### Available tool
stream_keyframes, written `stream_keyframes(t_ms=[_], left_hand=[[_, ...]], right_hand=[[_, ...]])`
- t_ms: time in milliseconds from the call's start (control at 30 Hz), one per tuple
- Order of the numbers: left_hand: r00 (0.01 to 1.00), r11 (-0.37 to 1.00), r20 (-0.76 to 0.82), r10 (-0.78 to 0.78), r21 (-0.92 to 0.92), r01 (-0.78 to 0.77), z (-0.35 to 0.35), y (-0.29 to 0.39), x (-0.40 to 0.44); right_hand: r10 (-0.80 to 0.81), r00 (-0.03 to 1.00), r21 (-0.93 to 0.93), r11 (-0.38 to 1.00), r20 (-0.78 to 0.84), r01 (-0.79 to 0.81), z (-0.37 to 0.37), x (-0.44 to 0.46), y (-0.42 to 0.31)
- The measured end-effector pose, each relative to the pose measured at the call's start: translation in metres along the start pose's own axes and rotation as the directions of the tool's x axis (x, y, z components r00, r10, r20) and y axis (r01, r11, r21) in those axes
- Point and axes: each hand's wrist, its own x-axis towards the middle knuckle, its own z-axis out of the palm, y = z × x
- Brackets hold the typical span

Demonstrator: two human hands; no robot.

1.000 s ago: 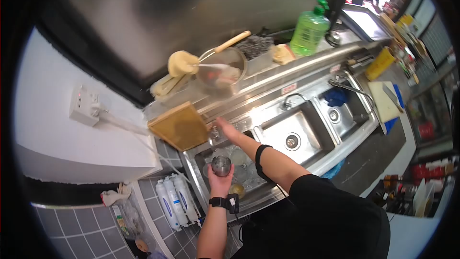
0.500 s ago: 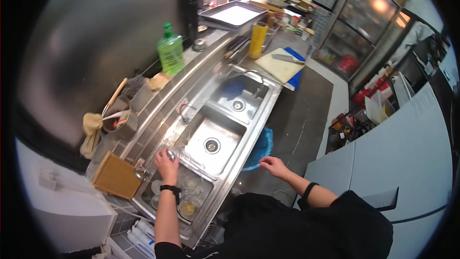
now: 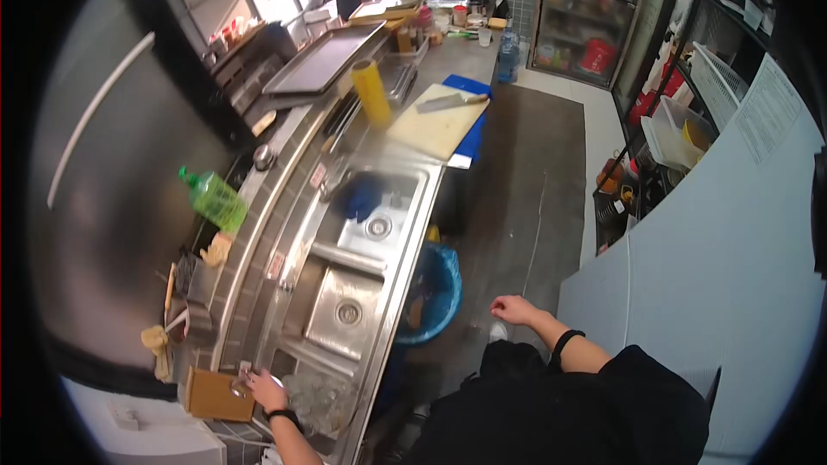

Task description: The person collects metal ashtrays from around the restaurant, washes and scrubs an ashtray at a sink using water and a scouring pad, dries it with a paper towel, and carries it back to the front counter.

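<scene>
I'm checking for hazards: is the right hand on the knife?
No, the knife lies on the pale cutting board, well away from the right hand.

**One View, Straight From the Head**

Here we are, up on the person's head, facing forward and down! The left hand [image 3: 266,390] and right hand [image 3: 514,310] show below the lens, the sinks [image 3: 320,319] stretch along the left, and this wide sweep reaches the far glass-doored cabinet [image 3: 584,19].

Seeing a knife [image 3: 441,104] on a cutting board [image 3: 428,132] beyond the sink basins [image 3: 329,308], a bin [image 3: 447,297] right of them, a bottle [image 3: 217,201] left.
</scene>
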Motion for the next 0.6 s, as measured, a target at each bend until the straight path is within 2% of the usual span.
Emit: stream_keyframes(t_ms=[33, 67, 100, 133, 167, 200, 233, 267, 300, 333, 400, 433, 500, 567, 600], left_hand=[[0.966, 0.969, 0.26, -0.003, -0.239, 0.067, 0.002, 0.02, -0.004], [0.82, 0.717, 0.566, 0.078, -0.604, 0.349, 0.05, 0.018, 0.009], [0.788, 0.63, 0.616, -0.001, -0.612, 0.478, 0.038, 0.045, 0.002], [0.812, 0.546, 0.584, -0.017, -0.675, 0.496, 0.026, 0.072, -0.005], [0.805, 0.55, 0.593, -0.016, -0.667, 0.502, 0.015, 0.097, -0.01], [0.872, 0.67, 0.48, -0.092, -0.618, 0.411, 0.005, 0.127, -0.012], [0.925, 0.773, 0.349, -0.149, -0.542, 0.329, -0.004, 0.158, -0.012], [0.913, 0.743, 0.399, -0.089, -0.583, 0.327, -0.015, 0.186, -0.007], [0.914, 0.588, 0.405, 0.018, -0.744, 0.318, 0.0, 0.206, -0.003], [0.846, 0.514, 0.52, 0.116, -0.761, 0.397, 0.012, 0.23, 0.003], [0.766, 0.482, 0.546, 0.338, -0.8, 0.358, -0.002, 0.287, 0.011], [0.758, 0.486, 0.557, 0.338, -0.794, 0.366, -0.028, 0.319, 0.017], [0.751, 0.573, 0.5, 0.432, -0.795, 0.2, -0.087, 0.384, 0.039], [0.735, 0.479, 0.479, 0.48, -0.845, 0.237, -0.094, 0.437, 0.074], [0.763, 0.455, 0.386, 0.518, -0.88, 0.136, -0.107, 0.462, 0.098]], right_hand=[[-0.04, 0.999, -0.096, 0.994, 0.03, 0.043, -0.017, 0.016, 0.007], [-0.01, 0.999, -0.077, 0.997, 0.031, 0.012, -0.033, 0.025, 0.017], [-0.012, 1.0, -0.057, 0.998, 0.017, 0.013, -0.051, 0.036, 0.027], [0.0, 0.996, -0.098, 0.995, -0.084, -0.009, -0.068, 0.045, 0.042], [0.012, 0.985, -0.145, 0.989, -0.174, -0.038, -0.082, 0.048, 0.056], [-0.033, 0.926, -0.113, 0.993, -0.377, -0.011, -0.096, 0.047, 0.06], [-0.039, 0.93, -0.129, 0.992, -0.367, -0.01, -0.113, 0.057, 0.07], [-0.023, 0.912, -0.096, 0.995, -0.409, -0.018, -0.128, 0.069, 0.08], [-0.001, 0.894, -0.057, 0.998, -0.447, -0.027, -0.14, 0.079, 0.088], [-0.001, 0.902, -0.059, 0.998, -0.431, -0.028, -0.159, 0.084, 0.093], [0.229, 0.941, 0.108, 0.972, -0.249, -0.208, -0.199, 0.091, 0.091], [0.237, 0.942, 0.106, 0.97, -0.239, -0.217, -0.193, 0.099, 0.107], [0.072, 0.824, -0.229, 0.944, -0.563, -0.239, -0.175, 0.124, 0.159], [0.138, 0.838, -0.184, 0.944, -0.528, -0.272, -0.206, 0.148, 0.192], [0.191, 0.848, -0.13, 0.948, -0.494, -0.29, -0.23, 0.163, 0.198]])
